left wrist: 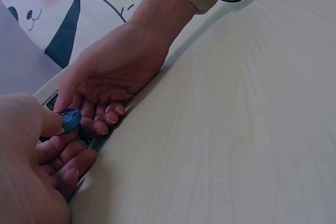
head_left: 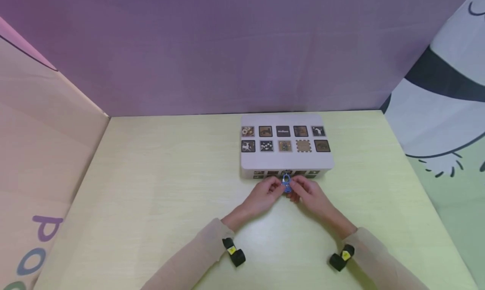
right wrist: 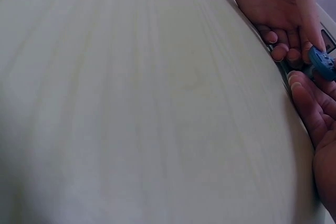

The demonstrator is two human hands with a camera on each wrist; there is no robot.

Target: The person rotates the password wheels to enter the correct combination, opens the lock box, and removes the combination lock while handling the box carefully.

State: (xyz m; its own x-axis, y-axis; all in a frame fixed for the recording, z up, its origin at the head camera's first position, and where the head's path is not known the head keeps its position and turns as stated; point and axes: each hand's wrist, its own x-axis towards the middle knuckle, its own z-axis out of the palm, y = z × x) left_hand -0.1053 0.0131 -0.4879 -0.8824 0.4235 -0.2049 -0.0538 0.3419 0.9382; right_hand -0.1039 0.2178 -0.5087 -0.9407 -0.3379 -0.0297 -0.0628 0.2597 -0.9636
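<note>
A small blue padlock (head_left: 287, 188) with a raised shackle is at the front face of a white box (head_left: 288, 159) printed with square pictures. My left hand (head_left: 263, 197) pinches the padlock's left side, thumb on top. From the right, my right hand (head_left: 313, 198) pinches it too. In the left wrist view the padlock body (left wrist: 71, 119) shows between both hands' thumbs and fingers. The right wrist view has the blue padlock body (right wrist: 321, 62) at its right edge. Fingers hide part of it, and whether the shackle is fastened cannot be told.
The box stands toward the back of a pale wood-grain table (head_left: 170, 176). Behind it rises a purple cloth wall (head_left: 212, 50). Printed panels flank both sides, with a panda drawing (head_left: 435, 113) on the right. Black wrist cameras sit on both beige sleeves.
</note>
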